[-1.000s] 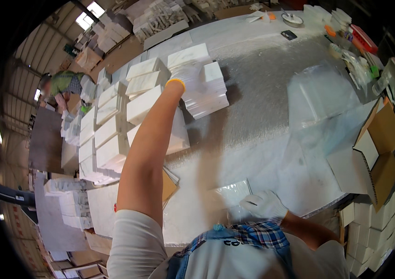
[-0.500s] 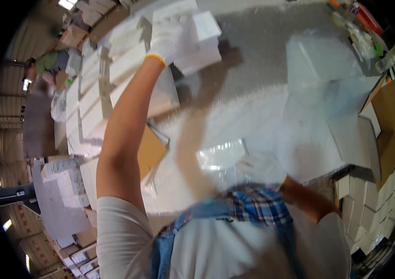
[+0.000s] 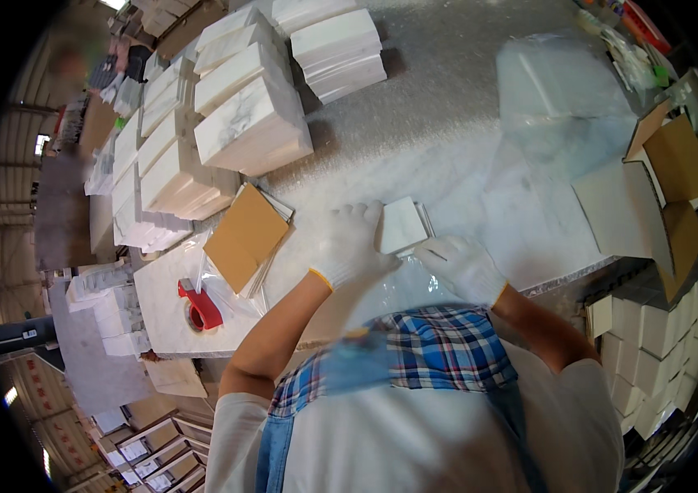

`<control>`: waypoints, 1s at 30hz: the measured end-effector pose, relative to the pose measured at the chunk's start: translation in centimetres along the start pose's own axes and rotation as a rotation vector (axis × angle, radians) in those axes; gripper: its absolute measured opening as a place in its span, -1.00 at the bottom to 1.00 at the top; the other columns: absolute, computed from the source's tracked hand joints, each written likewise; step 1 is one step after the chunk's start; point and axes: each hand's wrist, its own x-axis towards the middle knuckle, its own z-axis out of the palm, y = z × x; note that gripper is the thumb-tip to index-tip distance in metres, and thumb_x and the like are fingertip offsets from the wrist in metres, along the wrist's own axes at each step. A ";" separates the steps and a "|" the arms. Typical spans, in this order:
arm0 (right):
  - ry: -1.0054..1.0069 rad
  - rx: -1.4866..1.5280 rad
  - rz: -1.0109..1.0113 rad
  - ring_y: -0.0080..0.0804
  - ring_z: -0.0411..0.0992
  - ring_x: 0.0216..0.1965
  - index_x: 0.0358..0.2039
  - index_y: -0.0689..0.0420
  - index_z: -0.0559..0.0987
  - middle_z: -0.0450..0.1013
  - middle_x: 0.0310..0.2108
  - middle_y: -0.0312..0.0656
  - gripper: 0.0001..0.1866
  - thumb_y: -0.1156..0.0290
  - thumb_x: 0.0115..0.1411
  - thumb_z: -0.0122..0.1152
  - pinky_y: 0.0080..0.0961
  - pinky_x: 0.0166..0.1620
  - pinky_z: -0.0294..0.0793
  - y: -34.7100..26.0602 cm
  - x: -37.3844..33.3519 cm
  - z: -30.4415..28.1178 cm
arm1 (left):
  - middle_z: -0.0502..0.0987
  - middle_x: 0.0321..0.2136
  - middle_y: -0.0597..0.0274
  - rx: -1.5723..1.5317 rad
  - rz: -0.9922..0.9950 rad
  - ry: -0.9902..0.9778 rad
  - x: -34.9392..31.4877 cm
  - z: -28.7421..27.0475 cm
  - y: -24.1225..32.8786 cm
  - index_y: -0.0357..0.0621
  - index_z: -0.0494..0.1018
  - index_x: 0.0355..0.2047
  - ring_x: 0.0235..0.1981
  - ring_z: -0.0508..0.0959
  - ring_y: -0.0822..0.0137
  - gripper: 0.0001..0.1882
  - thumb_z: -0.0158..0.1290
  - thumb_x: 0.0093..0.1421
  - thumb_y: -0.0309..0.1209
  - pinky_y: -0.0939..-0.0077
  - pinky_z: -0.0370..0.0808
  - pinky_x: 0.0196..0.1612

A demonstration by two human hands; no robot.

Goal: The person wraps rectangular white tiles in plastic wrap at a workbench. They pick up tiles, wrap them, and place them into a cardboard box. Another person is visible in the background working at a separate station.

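Note:
A small stack of white marble tiles (image 3: 402, 223) lies on the worktop in front of me, with clear plastic film (image 3: 415, 282) at its near side. My left hand (image 3: 353, 246), in a white glove with a yellow cuff, is at the stack's left side. Its fingers are stretched out and its thumb lies along the near edge. My right hand (image 3: 466, 267), gloved the same way, has its fingers closed at the near right corner of the stack. Its fingertips are partly hidden.
Rows of stacked marble tiles (image 3: 252, 123) stand at the far left. Nearer are brown cardboard sheets (image 3: 246, 238) and a red tape dispenser (image 3: 199, 308). Plastic bags (image 3: 558, 82) and an open cardboard box (image 3: 624, 209) are at right. A blurred person stands far left.
My left hand has come back from the far tile stacks to the near worktop. White tiles now lie beside my right hand, where clear film was. The cardboard and tape dispenser are uncovered.

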 end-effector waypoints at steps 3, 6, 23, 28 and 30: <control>0.010 0.084 0.102 -0.17 0.58 -0.16 -0.09 0.09 0.63 0.59 -0.14 -0.17 -0.73 0.39 0.18 0.22 -0.27 -0.13 0.58 -0.3 -1.8 0.5 | 0.53 0.02 -0.02 -0.030 -0.048 0.068 -1.0 1.1 1.1 -0.18 0.36 0.20 0.10 0.48 -0.03 -0.11 0.35 -0.10 -0.02 0.20 0.40 0.21; 0.013 0.111 0.320 -0.03 0.59 -0.14 0.05 0.18 0.61 0.60 -0.08 -0.01 -0.59 0.32 0.21 0.30 -0.22 -0.07 0.60 -1.6 -6.2 1.3 | 0.53 0.02 -0.07 -0.056 -0.058 0.126 -1.5 1.7 1.5 -0.20 0.34 0.21 0.10 0.48 -0.06 -0.11 0.35 -0.09 -0.05 0.19 0.40 0.21; 0.019 0.422 0.812 0.05 0.56 -0.10 0.10 0.21 0.50 0.55 -0.06 0.07 -0.39 0.06 0.18 0.38 -0.16 -0.01 0.54 -9.1 -9.0 1.7 | 0.47 0.05 -0.12 -0.137 0.001 0.227 -2.3 2.7 2.4 -0.27 0.28 0.20 0.14 0.40 -0.10 -0.17 0.30 -0.03 -0.15 0.09 0.34 0.23; -0.225 0.620 1.171 -0.15 0.57 -0.01 0.11 0.23 0.49 0.57 -0.02 0.01 -0.34 0.03 0.17 0.44 -0.31 0.08 0.49 -8.4 -15.5 3.0 | 0.50 0.04 -0.11 -0.355 0.091 0.720 -5.2 6.6 -0.5 -0.28 0.41 0.15 0.05 0.46 -0.14 -0.31 0.34 0.05 -0.24 0.00 0.42 0.14; -0.257 0.650 1.199 -0.26 0.52 0.08 0.16 0.29 0.46 0.55 0.04 0.00 -0.25 0.01 0.14 0.48 -0.37 0.15 0.46 -7.8 -16.6 4.1 | 0.53 0.03 -0.09 -0.354 0.080 0.866 -7.3 8.5 -2.2 -0.26 0.48 0.09 0.01 0.50 -0.13 -0.41 0.35 0.07 -0.28 0.02 0.46 0.09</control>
